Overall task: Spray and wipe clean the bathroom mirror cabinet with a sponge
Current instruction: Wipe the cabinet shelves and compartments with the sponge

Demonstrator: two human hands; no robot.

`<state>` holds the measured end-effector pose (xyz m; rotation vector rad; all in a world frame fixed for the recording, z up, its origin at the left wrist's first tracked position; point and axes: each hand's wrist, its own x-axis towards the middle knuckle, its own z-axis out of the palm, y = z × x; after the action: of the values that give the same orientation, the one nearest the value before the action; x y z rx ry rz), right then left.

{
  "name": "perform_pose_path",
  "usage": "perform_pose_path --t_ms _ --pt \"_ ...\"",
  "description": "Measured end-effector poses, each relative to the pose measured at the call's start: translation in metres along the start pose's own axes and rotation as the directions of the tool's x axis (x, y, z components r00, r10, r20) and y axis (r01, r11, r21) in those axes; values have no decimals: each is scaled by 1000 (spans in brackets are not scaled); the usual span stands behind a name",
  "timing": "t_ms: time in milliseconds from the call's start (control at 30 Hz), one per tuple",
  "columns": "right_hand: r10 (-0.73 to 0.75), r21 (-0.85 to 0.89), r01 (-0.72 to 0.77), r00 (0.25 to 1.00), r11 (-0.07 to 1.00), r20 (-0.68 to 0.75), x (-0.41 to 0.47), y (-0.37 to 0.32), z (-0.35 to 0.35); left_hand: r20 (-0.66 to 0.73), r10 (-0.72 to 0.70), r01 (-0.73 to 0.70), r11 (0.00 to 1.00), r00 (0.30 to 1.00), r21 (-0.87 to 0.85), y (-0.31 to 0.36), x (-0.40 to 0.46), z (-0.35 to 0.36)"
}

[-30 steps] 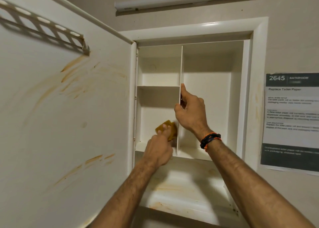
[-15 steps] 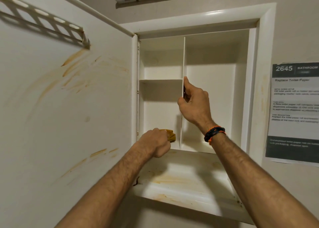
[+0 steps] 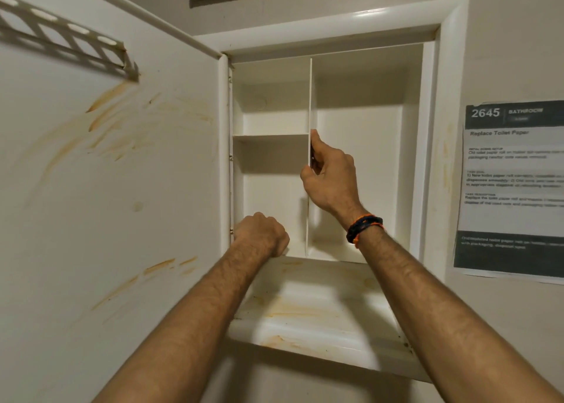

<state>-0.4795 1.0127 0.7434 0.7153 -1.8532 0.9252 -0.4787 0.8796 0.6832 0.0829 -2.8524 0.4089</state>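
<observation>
The left hand (image 3: 262, 233) is clenched at the near left floor of the cabinet (image 3: 427, 146); its sponge is hidden, probably soft and best gripped across its back. The right hand (image 3: 331, 177) pinches the thin, likely flexible divider (image 3: 310, 97), steadying it.

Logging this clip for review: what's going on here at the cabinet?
A person is cleaning inside an open wall cabinet. The left hand is closed into a fist at the bottom of the lower-left compartment; no sponge shows from here. The right hand pinches the front edge of the vertical divider, seemingly to steady it. Orange-brown streaks mark the inside of the open door and the ledge below.
</observation>
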Motion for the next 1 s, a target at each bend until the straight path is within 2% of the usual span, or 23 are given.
perform_pose_path --t_ms 133,300,500,567,800,1000 --pt "10 -17 -9 1000 1000 15 0 -2 -1 23 -42 44 995 999 -91 2 3 -7" --pt "29 -44 -28 1000 999 11 0 -1 1 -8 -2 0 958 1000 -286 -3 -20 -3" --pt "19 -53 -19 1000 998 0 0 -1 3 -4 145 -126 842 989 -524 2 -36 -2" --pt "22 -57 -23 1000 998 -5 0 -2 3 -18 166 -149 830 986 -537 2 -34 -1" --pt "47 -38 -47 999 998 -1 0 -5 1 -39 156 -157 880 987 -448 12 -33 -2" --pt "54 -30 -54 999 998 -11 -1 -5 2 -182 229 -286 862 956 -418 -7 -67 11"
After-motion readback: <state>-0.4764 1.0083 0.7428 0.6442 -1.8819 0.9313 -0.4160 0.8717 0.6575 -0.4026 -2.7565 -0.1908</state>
